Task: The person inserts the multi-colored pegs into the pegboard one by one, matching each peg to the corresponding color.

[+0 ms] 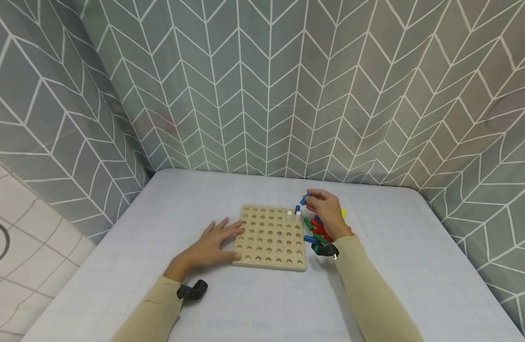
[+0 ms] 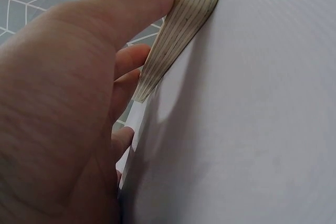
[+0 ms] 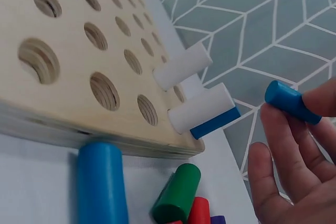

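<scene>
Pegboard point(image 1: 267, 267): square, pale layered wood, lying flat on the tabletop, rows of round holes, nearly all of them unfilled
Held peg point(image 3: 291, 102): short, smooth blue cylinder, pinched in the right hand point(image 1: 326, 211) and tilted, up above the board's far right corner
Corner peg point(image 1: 297, 208): blue too, standing in the board's far right corner, partly hidden from me
White pegs point(image 1: 289, 216): a pair, upright side by side in neighbouring holes, the right one just in front of the corner peg
Loose blue peg point(image 1: 310, 239): on its side, just beside the board's right edge
Other loose pegs point(image 1: 308, 223): green, red, purple, yellow and orange ones heaped right of the board, some half covered by the hand
</scene>
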Demonstrator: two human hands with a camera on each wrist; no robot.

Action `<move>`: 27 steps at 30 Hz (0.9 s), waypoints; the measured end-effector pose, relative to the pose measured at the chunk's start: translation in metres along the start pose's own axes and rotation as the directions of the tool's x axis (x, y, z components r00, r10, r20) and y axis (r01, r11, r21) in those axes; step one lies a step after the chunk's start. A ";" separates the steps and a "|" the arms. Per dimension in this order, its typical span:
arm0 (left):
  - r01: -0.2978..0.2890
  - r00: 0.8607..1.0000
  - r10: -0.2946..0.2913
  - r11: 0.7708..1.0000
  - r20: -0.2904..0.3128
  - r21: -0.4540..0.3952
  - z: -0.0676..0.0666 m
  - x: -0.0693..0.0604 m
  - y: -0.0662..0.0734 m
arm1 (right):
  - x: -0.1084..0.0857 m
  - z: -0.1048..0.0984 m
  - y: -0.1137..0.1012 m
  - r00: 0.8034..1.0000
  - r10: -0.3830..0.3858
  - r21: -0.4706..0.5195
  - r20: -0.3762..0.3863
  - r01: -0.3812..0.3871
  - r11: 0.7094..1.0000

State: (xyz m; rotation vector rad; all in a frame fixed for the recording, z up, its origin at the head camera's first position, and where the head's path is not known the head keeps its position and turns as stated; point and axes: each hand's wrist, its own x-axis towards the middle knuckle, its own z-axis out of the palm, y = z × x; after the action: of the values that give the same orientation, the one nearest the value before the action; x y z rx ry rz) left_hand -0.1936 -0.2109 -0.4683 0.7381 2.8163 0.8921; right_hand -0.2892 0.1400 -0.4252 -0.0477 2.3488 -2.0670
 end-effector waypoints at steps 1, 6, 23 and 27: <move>0.000 1.000 0.000 1.000 0.000 0.000 0.000 0.000 0.000 | 0.001 0.000 -0.001 1.000 -0.002 -0.009 0.009 0.002 1.000; 0.000 1.000 0.000 1.000 0.000 0.007 -0.002 0.001 0.001 | 0.005 0.006 -0.005 0.999 0.020 -0.041 0.040 -0.019 0.999; -0.004 1.000 0.004 1.000 0.008 0.015 0.001 0.000 0.000 | 0.015 0.019 0.003 0.988 0.013 -0.127 0.153 0.007 0.992; -0.005 1.000 0.005 1.000 0.001 0.024 0.000 0.000 -0.001 | 0.019 0.020 0.002 0.984 0.004 -0.176 0.176 0.028 0.984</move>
State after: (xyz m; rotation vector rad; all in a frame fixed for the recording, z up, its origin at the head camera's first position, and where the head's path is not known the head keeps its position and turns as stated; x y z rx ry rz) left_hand -0.1935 -0.2113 -0.4688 0.7485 2.8309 0.8599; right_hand -0.3075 0.1197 -0.4297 -0.2365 2.4202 -1.7689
